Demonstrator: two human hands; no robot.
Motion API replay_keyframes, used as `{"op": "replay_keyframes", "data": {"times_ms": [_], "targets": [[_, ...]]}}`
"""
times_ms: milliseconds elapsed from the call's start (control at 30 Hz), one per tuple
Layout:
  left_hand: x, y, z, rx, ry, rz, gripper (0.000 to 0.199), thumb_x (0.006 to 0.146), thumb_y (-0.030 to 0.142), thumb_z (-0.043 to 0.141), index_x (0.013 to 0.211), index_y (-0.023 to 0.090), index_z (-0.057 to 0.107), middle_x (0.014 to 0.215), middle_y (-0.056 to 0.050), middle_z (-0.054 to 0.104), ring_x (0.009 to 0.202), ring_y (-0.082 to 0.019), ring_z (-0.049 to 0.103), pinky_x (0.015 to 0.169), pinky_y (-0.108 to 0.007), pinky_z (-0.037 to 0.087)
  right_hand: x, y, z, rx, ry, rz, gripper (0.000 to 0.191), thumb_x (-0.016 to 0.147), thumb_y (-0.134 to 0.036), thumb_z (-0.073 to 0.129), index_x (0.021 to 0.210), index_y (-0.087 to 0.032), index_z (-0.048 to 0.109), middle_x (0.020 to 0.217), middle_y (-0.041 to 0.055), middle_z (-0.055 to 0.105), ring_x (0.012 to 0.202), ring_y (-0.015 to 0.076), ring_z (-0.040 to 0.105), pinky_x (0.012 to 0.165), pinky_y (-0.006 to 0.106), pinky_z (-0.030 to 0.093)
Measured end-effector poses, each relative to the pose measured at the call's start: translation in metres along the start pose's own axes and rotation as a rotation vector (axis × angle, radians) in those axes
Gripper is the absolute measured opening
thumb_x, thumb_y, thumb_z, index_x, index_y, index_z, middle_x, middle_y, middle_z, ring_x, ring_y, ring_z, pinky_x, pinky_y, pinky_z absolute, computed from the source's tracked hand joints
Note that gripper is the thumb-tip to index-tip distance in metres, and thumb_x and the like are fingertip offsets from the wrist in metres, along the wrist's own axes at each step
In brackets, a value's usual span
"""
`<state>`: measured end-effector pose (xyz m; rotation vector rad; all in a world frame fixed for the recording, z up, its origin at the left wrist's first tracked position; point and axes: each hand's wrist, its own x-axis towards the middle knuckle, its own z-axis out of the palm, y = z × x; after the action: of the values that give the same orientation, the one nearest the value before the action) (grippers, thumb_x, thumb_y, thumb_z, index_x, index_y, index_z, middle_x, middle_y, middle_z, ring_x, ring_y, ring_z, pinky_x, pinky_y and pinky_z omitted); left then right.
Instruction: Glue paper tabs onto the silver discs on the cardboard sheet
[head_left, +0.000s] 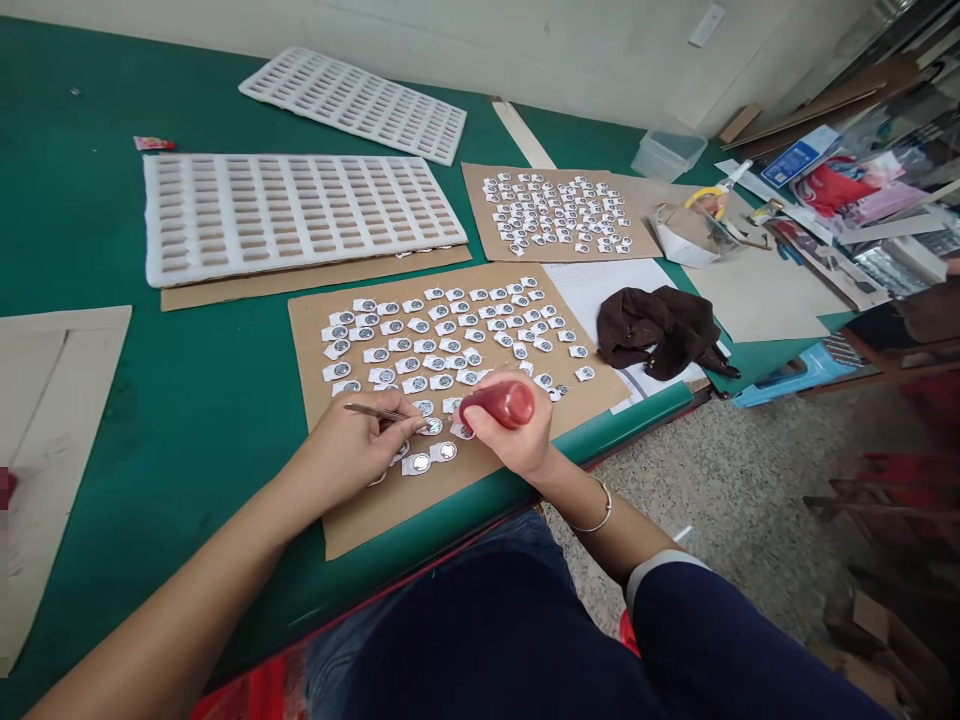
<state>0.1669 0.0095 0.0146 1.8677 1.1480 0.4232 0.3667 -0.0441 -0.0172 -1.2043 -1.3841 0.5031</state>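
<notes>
My left hand (356,445) pinches a pair of thin metal tweezers (369,410), their tip close to a small round piece (433,426) on a white tab. In my right hand (517,435) is a red squeeze bottle (499,404), held with its base toward me; its nozzle end is hidden behind my fingers. Both hands are over a brown cardboard sheet (360,520) near the table's front edge. Rows of small round dark-and-silver pieces on white tabs cover the sheet. Two of them, a left one (416,464) and a right one (444,452), lie nearest me.
Behind stand a white slotted tray (300,210) and another slotted tray (360,100). A second cardboard sheet (487,235) bears more tabbed pieces. To the right lie a dark brown cloth (660,330), a container (686,240) with yellow-handled scissors (709,200), and a clear plastic box (667,155).
</notes>
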Motion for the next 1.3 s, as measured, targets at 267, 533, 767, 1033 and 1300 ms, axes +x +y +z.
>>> {"op": "replay_keyframes", "data": {"times_ms": [267, 533, 767, 1033, 1300], "targets": [[-0.0034, -0.0040, -0.0005, 0.021, 0.020, -0.015, 0.032, 0.081, 0.050, 0.057, 0.077, 0.021, 0.070, 0.077, -0.003, 0.072, 0.066, -0.018, 0.063, 0.052, -0.025, 0.044, -0.0004, -0.0008, -0.0015, 0.024, 0.035, -0.013, 0.020, 0.073, -0.031, 0.073, 0.085, -0.021, 0.061, 0.078, 0.0021, 0.066, 0.070, 0.0168, 0.064, 0.069, 0.035, 0.055], [-0.0045, -0.0042, 0.0005, -0.024, 0.022, -0.026, 0.032, 0.080, 0.051, 0.059, 0.078, 0.021, 0.069, 0.080, -0.003, 0.073, 0.070, -0.019, 0.064, 0.054, -0.025, 0.046, 0.0012, -0.0011, 0.0005, -0.030, -0.019, -0.048, 0.021, 0.073, -0.032, 0.074, 0.085, -0.021, 0.061, 0.079, 0.0020, 0.066, 0.073, 0.0166, 0.064, 0.072, 0.034, 0.055], [-0.0051, -0.0059, 0.0015, -0.023, 0.018, -0.029, 0.032, 0.081, 0.051, 0.058, 0.078, 0.020, 0.069, 0.079, -0.004, 0.073, 0.071, -0.020, 0.064, 0.052, -0.025, 0.044, 0.0010, 0.0002, 0.0017, -0.069, -0.023, -0.078, 0.021, 0.073, -0.032, 0.074, 0.085, -0.022, 0.061, 0.079, 0.0007, 0.066, 0.074, 0.0166, 0.064, 0.072, 0.033, 0.054], [-0.0048, -0.0067, 0.0015, -0.023, 0.025, -0.013, 0.030, 0.081, 0.048, 0.058, 0.079, 0.021, 0.069, 0.079, -0.003, 0.072, 0.068, -0.018, 0.063, 0.053, -0.025, 0.044, 0.0010, 0.0009, 0.0017, -0.035, -0.052, -0.086, 0.021, 0.073, -0.027, 0.075, 0.088, -0.022, 0.060, 0.081, 0.0012, 0.065, 0.075, 0.0165, 0.063, 0.072, 0.033, 0.054], [-0.0039, -0.0042, 0.0012, -0.018, 0.040, 0.007, 0.026, 0.081, 0.045, 0.058, 0.076, 0.021, 0.069, 0.074, -0.002, 0.071, 0.068, -0.017, 0.063, 0.057, -0.025, 0.048, 0.0005, -0.0008, -0.0001, -0.033, -0.070, -0.095, 0.021, 0.075, -0.030, 0.073, 0.088, -0.022, 0.060, 0.080, 0.0020, 0.064, 0.074, 0.0166, 0.063, 0.071, 0.034, 0.054]]}}
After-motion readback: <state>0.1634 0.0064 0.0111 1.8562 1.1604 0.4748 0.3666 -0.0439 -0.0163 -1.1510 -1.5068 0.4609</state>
